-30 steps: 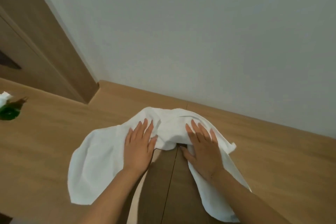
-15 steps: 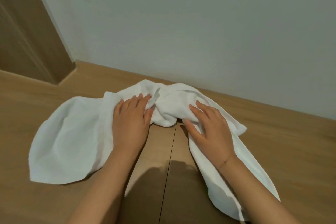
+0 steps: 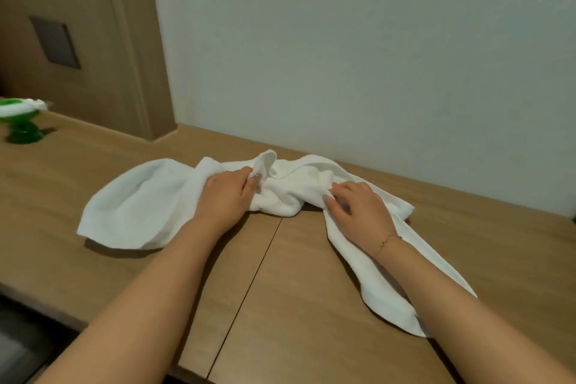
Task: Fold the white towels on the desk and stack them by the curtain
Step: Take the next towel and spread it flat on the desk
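A white towel (image 3: 174, 203) lies crumpled across the wooden surface (image 3: 280, 305), bunched at its middle near the wall, with one lobe spread toward nine o'clock and a long tail trailing toward five o'clock. The left hand (image 3: 226, 196) curls its fingers into the bunched cloth at the centre, pinching a raised fold. The right hand (image 3: 355, 206) rests on the cloth at about three o'clock from the left, its fingers bent and pressing into the towel; whether it actually grips a fold cannot be told. No curtain and no finished stack are in view.

The risk lies in the tangle. If the hands pull apart without finding true corners, the towel may twist further and any fold would come out lopsided. The tail at five o'clock reaches close to the near edge, so a careless tug could drag it off. A green glass dish (image 3: 20, 121) stands well apart at ten o'clock, unlikely to be struck.
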A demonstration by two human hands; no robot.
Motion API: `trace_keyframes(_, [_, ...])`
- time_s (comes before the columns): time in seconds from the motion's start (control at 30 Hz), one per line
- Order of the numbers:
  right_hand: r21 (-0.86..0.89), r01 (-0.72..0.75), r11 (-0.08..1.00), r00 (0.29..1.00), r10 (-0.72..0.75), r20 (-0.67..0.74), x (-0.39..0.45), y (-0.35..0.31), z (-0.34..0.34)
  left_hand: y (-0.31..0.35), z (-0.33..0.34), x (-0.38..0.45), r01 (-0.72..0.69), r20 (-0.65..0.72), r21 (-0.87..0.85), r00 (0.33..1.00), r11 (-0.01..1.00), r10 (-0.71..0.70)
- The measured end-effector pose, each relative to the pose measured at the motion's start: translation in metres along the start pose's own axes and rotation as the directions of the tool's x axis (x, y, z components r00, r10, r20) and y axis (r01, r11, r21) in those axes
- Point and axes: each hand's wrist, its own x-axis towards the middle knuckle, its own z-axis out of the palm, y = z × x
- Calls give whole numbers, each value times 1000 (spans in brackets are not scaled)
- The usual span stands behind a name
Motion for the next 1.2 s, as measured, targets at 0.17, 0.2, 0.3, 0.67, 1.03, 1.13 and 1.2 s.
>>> trace_keyframes(0.17, [97, 39, 995, 998, -43, 47, -69, 25, -38, 35, -15, -63, 0, 1, -101, 1000, 995, 0])
trace_keyframes(0.2, [114, 44, 993, 997, -50, 54, -81, 30, -45, 42, -18, -73, 8, 3, -131, 1000, 991, -7])
trace_keyframes(0.3, [163, 57, 985, 994, -71, 81, -106, 42, -59, 59, -26, -93, 30, 11, -199, 1000, 980, -28])
trace_keyframes(0.67, [307, -83, 948, 979, 19, 205, -103, 96, -122, 96, -39, -76, 25, 185, -1, 982, 1000, -24])
trace_keyframes(1.03, [373, -181, 910, 970, 103, 220, -99, 122, -106, 98, -75, -8, 12, -132, -140, 991, 990, -31])
trace_keyframes(1.13, [495, -261, 829, 965, 217, 145, -93, 132, -108, 88, -87, 0, 7, -138, -82, 990, 997, -18])
trace_keyframes(1.2, [507, -366, 780, 927, 354, 125, -87, 138, -110, 76, -92, 4, 12, -134, -24, 991, 1000, -15])
